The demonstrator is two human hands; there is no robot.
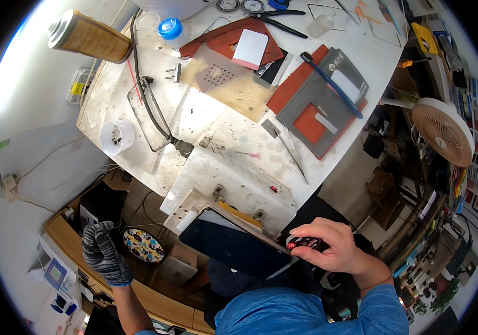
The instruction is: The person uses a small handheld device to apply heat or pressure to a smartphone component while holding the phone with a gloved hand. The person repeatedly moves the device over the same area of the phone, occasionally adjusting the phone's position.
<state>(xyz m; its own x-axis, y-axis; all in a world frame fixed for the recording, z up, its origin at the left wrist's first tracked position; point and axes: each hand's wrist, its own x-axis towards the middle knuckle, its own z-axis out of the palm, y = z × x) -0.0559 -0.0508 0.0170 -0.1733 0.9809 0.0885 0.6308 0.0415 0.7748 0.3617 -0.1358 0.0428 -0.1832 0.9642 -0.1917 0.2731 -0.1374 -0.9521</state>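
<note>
My left hand, in a grey striped knit glove, is closed at the lower left. A thin wire runs from its fingers to the near left corner of a dark glass panel, tablet-like in shape. That panel lies tilted on the plate of a white bench machine at the table's front edge. Bare, my right hand grips a small rounded black-and-red object beside the panel's right end. Whether the wire reaches this object under or along the panel cannot be seen.
Tweezers and grey and red mats with a blue brush lie on the right of the table. A black cable, white cup and spray can are left. A fan stands right.
</note>
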